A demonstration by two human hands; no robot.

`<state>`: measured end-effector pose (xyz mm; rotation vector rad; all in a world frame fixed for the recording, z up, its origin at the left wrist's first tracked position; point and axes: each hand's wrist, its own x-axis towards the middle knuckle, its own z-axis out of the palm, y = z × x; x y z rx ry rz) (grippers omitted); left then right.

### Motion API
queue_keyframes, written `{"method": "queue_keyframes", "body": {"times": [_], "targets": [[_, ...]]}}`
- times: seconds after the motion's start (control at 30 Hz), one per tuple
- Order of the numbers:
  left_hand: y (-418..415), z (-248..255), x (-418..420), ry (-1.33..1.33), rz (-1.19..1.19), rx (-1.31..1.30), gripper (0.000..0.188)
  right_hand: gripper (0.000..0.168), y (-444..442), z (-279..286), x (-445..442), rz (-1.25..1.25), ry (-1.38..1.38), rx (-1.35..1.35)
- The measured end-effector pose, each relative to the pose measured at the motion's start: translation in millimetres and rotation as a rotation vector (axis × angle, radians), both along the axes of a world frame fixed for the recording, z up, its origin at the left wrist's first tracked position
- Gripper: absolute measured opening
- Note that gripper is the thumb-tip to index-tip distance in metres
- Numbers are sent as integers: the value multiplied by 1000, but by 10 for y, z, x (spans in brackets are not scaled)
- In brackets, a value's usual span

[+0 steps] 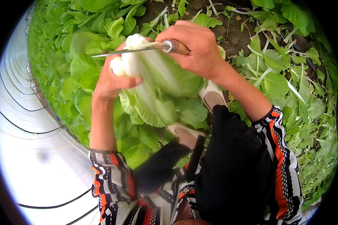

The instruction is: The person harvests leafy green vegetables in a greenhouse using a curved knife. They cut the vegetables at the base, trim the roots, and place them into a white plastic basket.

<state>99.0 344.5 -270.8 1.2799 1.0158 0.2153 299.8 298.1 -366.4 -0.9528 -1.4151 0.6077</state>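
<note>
My left hand (112, 73) grips leafy cabbage heads (157, 73) by their white stem ends, with the thumb across the front. The pale green leaves hang down towards my feet. In my right hand (194, 47) is a knife (176, 46) with a wooden handle and a metal collar. Its thin blade (124, 51) points left and crosses in front of the upper white stem base (136, 40). Whether the edge touches the stem, I cannot tell. A second white stem base (117, 67) shows lower in the left palm.
Dense leafy greens (73, 62) grow to the left, beside a translucent plastic sheet wall (31, 112) with dark ribs. Bare soil (231, 31) lies ahead. Loose cut leaves (276, 81) litter the ground on the right. My light shoes (214, 94) stand among the leaves.
</note>
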Motion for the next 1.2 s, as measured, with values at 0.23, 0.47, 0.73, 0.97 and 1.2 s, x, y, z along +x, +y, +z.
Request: {"method": "queue_keyframes", "body": {"times": [0.23,0.47,0.73,0.97,1.2], "targets": [[-531,186,-232,-316,111,-211,81,16,-41,-53,37,22,417,-313],[-1453,1019,-887,-323,808,447,95,37,-60,-97,-196,157,-42,-386],[-2517,1274,-1558,-171,1327,1051,56,25,-341,1727,-550,907,246,-510],[-2249,1547,-1529,526,433,1789,55,74,-836,2144,-1506,1052,298,-1133],[-3166,1043,-1044,374,-12,1874,25,75,-2141,1357,-1304,1270,1141,-1410]]}}
